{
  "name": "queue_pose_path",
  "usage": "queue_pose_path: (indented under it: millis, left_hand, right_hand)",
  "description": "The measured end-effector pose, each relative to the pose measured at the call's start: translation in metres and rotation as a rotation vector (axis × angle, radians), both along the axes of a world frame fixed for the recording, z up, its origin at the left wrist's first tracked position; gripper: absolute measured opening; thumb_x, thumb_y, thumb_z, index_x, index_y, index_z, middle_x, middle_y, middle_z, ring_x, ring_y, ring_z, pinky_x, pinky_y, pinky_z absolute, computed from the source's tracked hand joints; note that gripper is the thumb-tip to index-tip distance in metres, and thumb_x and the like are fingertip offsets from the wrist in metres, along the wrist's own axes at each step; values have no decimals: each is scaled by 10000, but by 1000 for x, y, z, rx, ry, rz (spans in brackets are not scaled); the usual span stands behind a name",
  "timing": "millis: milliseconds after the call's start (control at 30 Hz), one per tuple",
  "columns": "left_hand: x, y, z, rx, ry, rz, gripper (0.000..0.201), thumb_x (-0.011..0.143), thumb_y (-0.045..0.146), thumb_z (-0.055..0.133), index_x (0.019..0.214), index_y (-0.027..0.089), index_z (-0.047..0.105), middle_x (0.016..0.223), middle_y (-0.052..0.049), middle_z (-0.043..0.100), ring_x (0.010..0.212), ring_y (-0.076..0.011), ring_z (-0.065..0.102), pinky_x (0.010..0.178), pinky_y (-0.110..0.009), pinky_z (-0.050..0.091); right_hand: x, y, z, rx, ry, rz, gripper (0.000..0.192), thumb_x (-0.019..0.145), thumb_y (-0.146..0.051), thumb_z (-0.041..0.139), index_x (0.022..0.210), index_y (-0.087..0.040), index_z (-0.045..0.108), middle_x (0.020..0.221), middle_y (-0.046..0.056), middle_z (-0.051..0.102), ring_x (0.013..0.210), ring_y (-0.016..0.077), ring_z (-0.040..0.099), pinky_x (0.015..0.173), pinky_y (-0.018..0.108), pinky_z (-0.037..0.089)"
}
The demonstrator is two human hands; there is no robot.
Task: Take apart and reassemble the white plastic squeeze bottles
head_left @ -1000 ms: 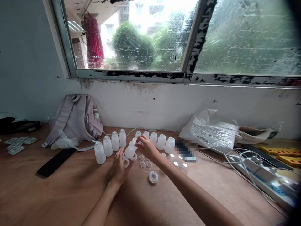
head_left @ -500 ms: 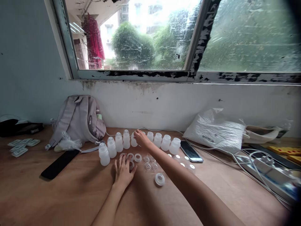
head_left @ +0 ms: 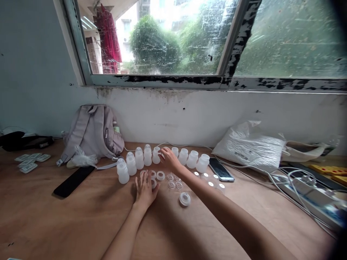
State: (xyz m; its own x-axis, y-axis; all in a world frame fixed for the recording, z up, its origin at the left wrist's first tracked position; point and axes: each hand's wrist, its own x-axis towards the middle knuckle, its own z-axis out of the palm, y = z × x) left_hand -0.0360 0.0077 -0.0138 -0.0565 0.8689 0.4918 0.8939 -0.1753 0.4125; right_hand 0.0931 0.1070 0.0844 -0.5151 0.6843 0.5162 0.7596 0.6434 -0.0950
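Observation:
A curved row of frosted white bottles stands on the wooden table. On the left, several capped bottles [head_left: 131, 164] have domed tops; on the right, open-necked bottles [head_left: 192, 159] show bare rims. My right hand [head_left: 168, 159] reaches into the middle of the row, fingers bent beside an open bottle [head_left: 156, 155]; whatever they grip is hidden behind the hand. My left hand [head_left: 145, 189] lies with fingers spread over a group of white collar rings [head_left: 160, 176], covering some of them. Thin clear discs [head_left: 171, 185] lie to their right. Nearer me sits a ringed round cap [head_left: 184, 199].
Translucent pieces with white centres [head_left: 210, 184] lie beside a phone [head_left: 221, 169] on the right. Behind are a backpack [head_left: 93, 133], a silver plastic bag [head_left: 249, 148] and cables [head_left: 294, 202]. A black slab [head_left: 73, 183] and small white packets [head_left: 29, 162] lie left.
My right hand has shifted slightly right along the row, showing more of the open bottle beside it. My left hand stays over the rings. The camera view has tilted a little downward.

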Motion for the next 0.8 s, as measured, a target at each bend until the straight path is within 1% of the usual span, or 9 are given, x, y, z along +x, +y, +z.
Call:
queue_pose_path:
  millis: [100,200,267,333,400,500,600,667,800]
  left_hand:
    - [4,-3,10,58,-65,-54,432,770,331,476,1180,198,449,1213,-117,485,1159,-286,365,987,-490,172]
    - [10,-8,19,130,-150,-112,297,796,264,434,1075,203,517,1093,-90,561,1075,-245,442,969,-431,241]
    - [16,-13,22,148,-174,-160,257,802,230,414,1026,200,537,1040,-81,580,1044,-234,457,955,-419,264]
    - [23,-18,23,124,-162,-247,254,794,195,406,1004,205,549,1008,-73,588,1026,-236,460,941,-423,281]
    - [29,-24,24,75,-132,-360,269,776,166,407,996,209,558,981,-71,591,1005,-239,464,921,-425,304]
    - [37,-32,27,-4,-78,-531,306,745,158,432,1023,204,551,976,-74,583,975,-236,471,896,-415,334]
    - [42,-38,31,-68,-46,-641,375,715,156,465,1084,206,519,1012,-77,568,973,-234,467,885,-401,346]
    - [44,-40,33,-100,-40,-669,405,707,147,470,1106,211,505,1027,-76,562,979,-233,464,881,-390,350]
    - [45,-41,33,-124,-47,-655,393,725,153,457,1112,209,499,1019,-78,559,977,-230,464,878,-383,351]
  right_hand:
    - [31,-49,-11,9,96,4,184,864,-222,358,858,-192,540,830,60,567,759,165,522,650,252,387]
    - [65,-92,-38,-72,173,-129,168,838,-319,402,867,-192,507,774,45,576,593,141,524,495,230,330]
    - [82,-111,-59,-145,181,-206,204,811,-379,432,869,-191,485,692,25,575,519,142,515,467,234,310]
    - [90,-122,-77,-225,206,-193,201,809,-384,427,870,-196,468,666,14,578,537,153,535,477,234,326]
    - [92,-127,-88,-282,253,-149,174,812,-367,418,853,-204,460,697,17,587,569,154,546,495,232,346]
    - [89,-130,-91,-342,336,-88,140,802,-347,431,821,-210,453,668,3,569,554,141,520,503,226,356]
    - [88,-131,-88,-387,374,-20,114,801,-331,433,792,-218,446,630,-11,541,536,133,490,505,225,350]
    - [88,-132,-86,-415,382,16,107,809,-312,422,754,-223,448,617,-13,533,537,130,477,507,224,343]
    - [90,-133,-84,-431,418,43,129,800,-281,436,688,-220,462,588,-16,527,520,124,450,495,217,325]
